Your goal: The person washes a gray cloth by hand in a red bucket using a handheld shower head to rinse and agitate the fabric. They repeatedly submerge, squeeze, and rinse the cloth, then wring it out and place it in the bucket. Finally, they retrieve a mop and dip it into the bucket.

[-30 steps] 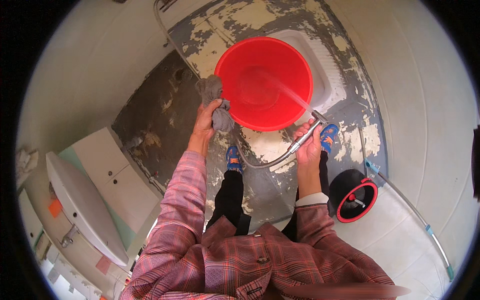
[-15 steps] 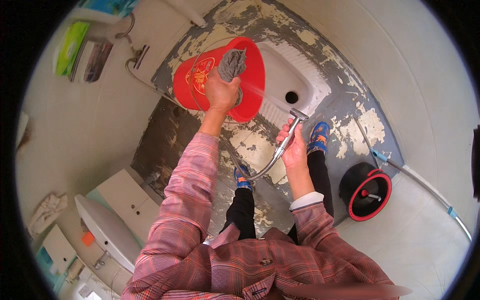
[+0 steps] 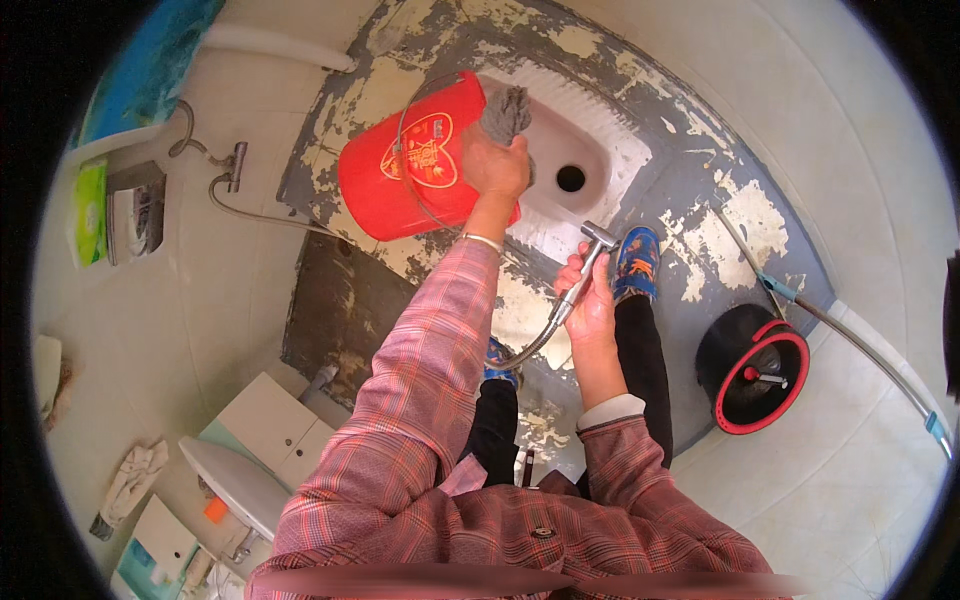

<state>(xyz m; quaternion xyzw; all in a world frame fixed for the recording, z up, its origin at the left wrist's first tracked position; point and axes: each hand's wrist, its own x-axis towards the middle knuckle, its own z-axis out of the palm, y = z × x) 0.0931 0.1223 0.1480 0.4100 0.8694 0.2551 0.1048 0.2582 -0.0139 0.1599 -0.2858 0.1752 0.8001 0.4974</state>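
A red bucket (image 3: pixel 410 165) with a gold heart-shaped print leans on its side by the squat toilet (image 3: pixel 570 120), its mouth turned to the right over the pan. My left hand (image 3: pixel 495 165), slightly blurred, is closed round a grey rag (image 3: pixel 506 115) at the bucket's rim. Whether its fingers also grip the rim is hidden. In my right hand (image 3: pixel 592 310) is a chrome spray nozzle (image 3: pixel 585 265), head up, just right of the pan's near edge. A metal hose (image 3: pixel 540 340) curves from its lower end. No water jet shows from it.
A black spin-mop bucket (image 3: pixel 735 375) with a red rim stands at the right, beside a mop pole (image 3: pixel 860 325) leaning along the wall. The floor paint (image 3: pixel 755 230) is peeling. At the lower left are a washbasin (image 3: pixel 225 480) and a white cabinet (image 3: pixel 270 425).
The bucket has turned so its mouth faces farther right, and less of its inside shows. My left hand and the rag have moved right. The water jet seen earlier is gone from view.
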